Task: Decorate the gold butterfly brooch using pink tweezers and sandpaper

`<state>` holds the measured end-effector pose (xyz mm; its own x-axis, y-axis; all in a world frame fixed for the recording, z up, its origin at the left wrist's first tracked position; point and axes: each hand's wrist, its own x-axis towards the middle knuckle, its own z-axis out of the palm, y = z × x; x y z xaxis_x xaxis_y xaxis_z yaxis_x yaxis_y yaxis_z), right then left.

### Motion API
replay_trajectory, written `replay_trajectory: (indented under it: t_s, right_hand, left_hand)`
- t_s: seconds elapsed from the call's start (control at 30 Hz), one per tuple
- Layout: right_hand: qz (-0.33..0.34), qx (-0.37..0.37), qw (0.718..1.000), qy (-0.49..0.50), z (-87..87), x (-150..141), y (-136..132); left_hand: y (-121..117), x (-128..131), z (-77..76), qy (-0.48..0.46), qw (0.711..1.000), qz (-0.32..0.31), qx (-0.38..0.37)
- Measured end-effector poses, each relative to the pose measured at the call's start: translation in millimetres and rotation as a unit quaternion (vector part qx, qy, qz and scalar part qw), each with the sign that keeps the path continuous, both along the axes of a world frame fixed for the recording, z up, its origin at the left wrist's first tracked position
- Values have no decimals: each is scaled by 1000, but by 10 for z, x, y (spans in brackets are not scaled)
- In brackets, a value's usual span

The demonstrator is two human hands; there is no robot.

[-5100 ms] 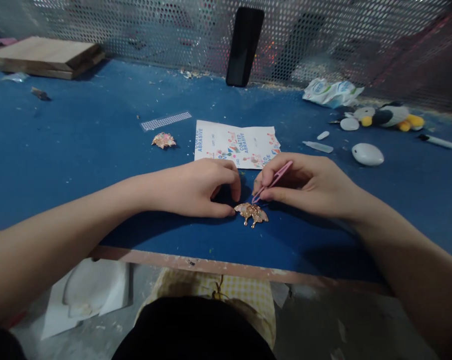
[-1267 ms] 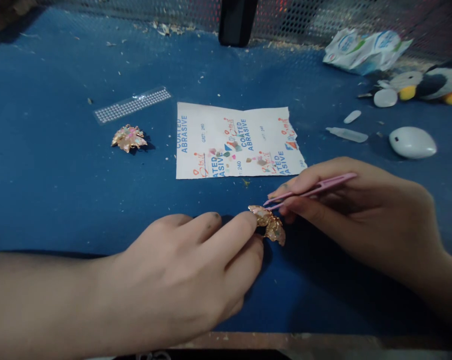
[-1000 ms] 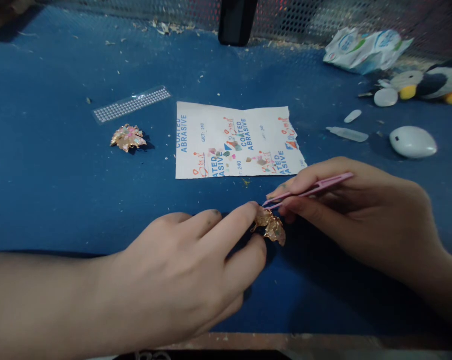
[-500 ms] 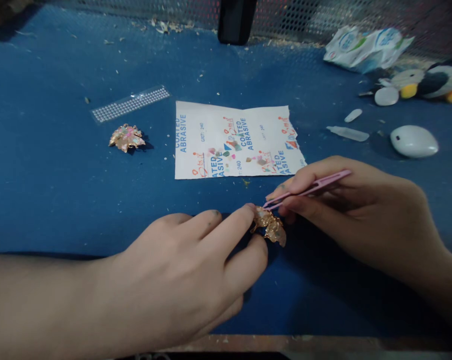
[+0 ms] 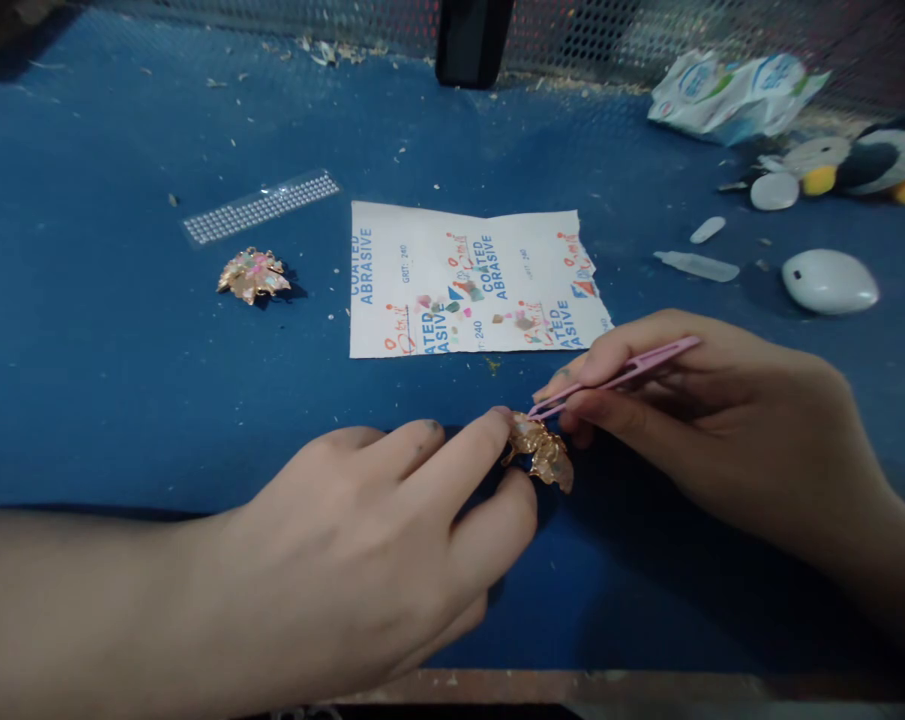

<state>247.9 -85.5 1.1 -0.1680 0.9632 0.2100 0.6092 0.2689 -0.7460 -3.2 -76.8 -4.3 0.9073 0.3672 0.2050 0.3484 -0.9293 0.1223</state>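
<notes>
Between the fingers of my left hand (image 5: 399, 530) is a gold ornament (image 5: 549, 458) with ragged, leaf-like edges and pale inlay; part of it is hidden by the fingers. My right hand (image 5: 752, 440) pinches a pair of pink tweezers (image 5: 636, 368), whose tips touch the ornament's upper edge. Whether the tips hold a small piece, I cannot tell. Just beyond my hands lies a sheet of sandpaper (image 5: 384, 270), printed backing up, with several small coloured flakes (image 5: 473, 290) on it. A second gold ornament (image 5: 254, 275) with pink and pale inlay rests at the left.
A strip of stick-on gems (image 5: 263, 208) lies behind the second ornament. At the right are a white rounded case (image 5: 829, 282), a small clear tube (image 5: 698, 266), a plush toy (image 5: 864, 160) and a crumpled packet (image 5: 733, 98). A dark phone-like object (image 5: 473, 42) leans against the perforated metal panel (image 5: 572, 45).
The tweezers have tilted very slightly, their tips staying at the ornament's upper edge. Otherwise both hands and the things on the table are where they were.
</notes>
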Motion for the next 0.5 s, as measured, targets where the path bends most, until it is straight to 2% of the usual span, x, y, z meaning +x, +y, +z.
replay_trajectory:
  t_s: [0.2,0.5]
  right_hand:
    - [2,11,1000,-6,-2,3,-8]
    - [2,-16,1000,12,11,-3,-12]
  left_hand:
    - [7,-2,1,7,1000,-1,-2]
    - [4,10,6,4,1000,-2,-4]
